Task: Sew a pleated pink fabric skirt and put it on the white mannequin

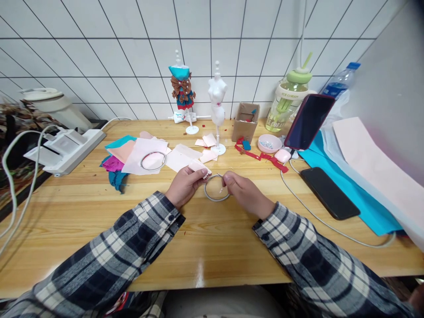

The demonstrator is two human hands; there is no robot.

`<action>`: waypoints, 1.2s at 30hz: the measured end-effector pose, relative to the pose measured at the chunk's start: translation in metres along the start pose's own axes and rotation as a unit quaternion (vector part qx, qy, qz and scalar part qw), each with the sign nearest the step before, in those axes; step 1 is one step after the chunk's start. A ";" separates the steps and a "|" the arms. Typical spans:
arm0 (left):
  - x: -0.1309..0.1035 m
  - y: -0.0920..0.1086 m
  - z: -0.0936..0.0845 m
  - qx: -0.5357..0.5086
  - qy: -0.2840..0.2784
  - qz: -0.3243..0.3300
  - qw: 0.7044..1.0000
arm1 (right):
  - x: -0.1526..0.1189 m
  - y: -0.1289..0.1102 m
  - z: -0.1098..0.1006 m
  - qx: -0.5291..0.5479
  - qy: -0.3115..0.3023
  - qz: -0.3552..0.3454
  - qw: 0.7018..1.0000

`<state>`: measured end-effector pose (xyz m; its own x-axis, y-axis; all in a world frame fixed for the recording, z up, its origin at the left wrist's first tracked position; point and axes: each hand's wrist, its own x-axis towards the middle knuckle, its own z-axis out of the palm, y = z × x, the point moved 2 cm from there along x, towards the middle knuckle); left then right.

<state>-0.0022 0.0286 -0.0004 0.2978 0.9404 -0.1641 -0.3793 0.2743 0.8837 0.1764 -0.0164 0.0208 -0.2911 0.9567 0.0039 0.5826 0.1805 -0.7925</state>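
Pale strip (199, 168), held just at 10 o'clock of grey ring (217, 200), clock positions all taken from that ring. Strip's long axis runs roughly 10 to 4, near end pointing about 4 o'clock toward the right hand, small white beads or trim (206, 176) at that end. Left hand (184, 184), 9 o'clock: thumb and fingers closed narrow, pinching strip. Right hand (245, 192), 3 o'clock: fingertips pinched together on thin item (219, 175), too small to identify; small white bit (221, 190) shows below it, over the ring. Can't tell if ring touches either hand.

Bare white mannequin (217, 106) upright at 12, dressed mannequin (183, 90) upright at 11. Cardboard box (244, 130) at 1, pink bowl (265, 149) with small beads at 2, red scraps (278, 164) just beside it. Green-lidded bottle (274, 115) between 1 and 2; tilted phone (309, 121) at 2, black phone (329, 193) flat at 3, partly over blue sheet (371, 215). Fabric scraps (114, 164) between 9 and 10, with second ring (153, 169) on pale sheet (134, 157). White power strip (74, 154) farther out, same side. All on wooden table (212, 247).
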 end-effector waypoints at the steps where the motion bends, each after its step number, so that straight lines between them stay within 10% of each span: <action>1: 0.001 0.000 -0.001 0.012 -0.008 -0.002 1.000 | 0.000 0.000 -0.004 -0.020 0.011 0.003 1.000; 11: 0.002 -0.003 -0.005 0.131 -0.121 -0.026 0.984 | 0.001 -0.001 -0.008 -0.134 -0.037 0.022 0.990; 36: -0.004 0.004 -0.002 0.194 -0.201 -0.061 0.958 | 0.002 0.002 -0.007 -0.117 -0.085 -0.006 0.989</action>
<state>-0.0062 0.0265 0.0030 0.6617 0.7315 -0.1644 0.0111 0.2098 0.9777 0.1823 -0.0125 0.0229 -0.4107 0.9055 -0.1072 0.7330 0.2580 -0.6294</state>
